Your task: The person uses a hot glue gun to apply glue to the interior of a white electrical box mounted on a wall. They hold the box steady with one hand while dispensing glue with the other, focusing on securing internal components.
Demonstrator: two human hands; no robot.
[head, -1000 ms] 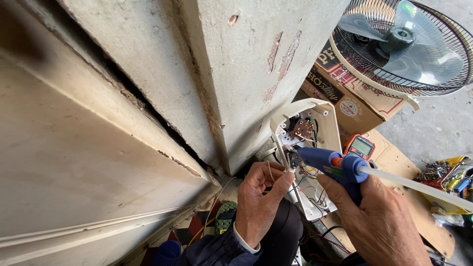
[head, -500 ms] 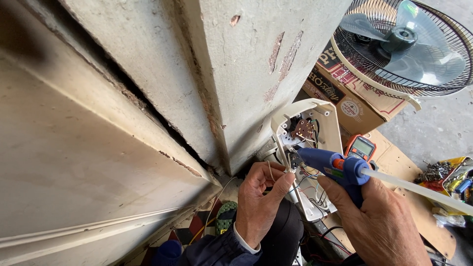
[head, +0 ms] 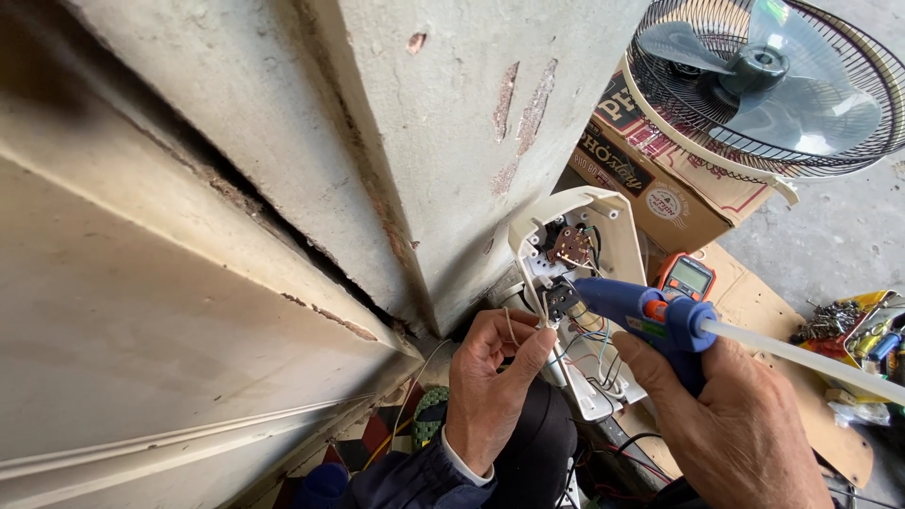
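Head view: you are gripping a blue glue gun (head: 641,311) in your right hand (head: 735,434), its nozzle touching the wiring inside the open white fan housing (head: 575,283). Your left hand (head: 490,396) is pinching thin wires (head: 528,325) just below that housing. Right of the housing an orange multimeter (head: 686,276) is lying on cardboard, and above it a fan head (head: 768,80) is resting on a box.
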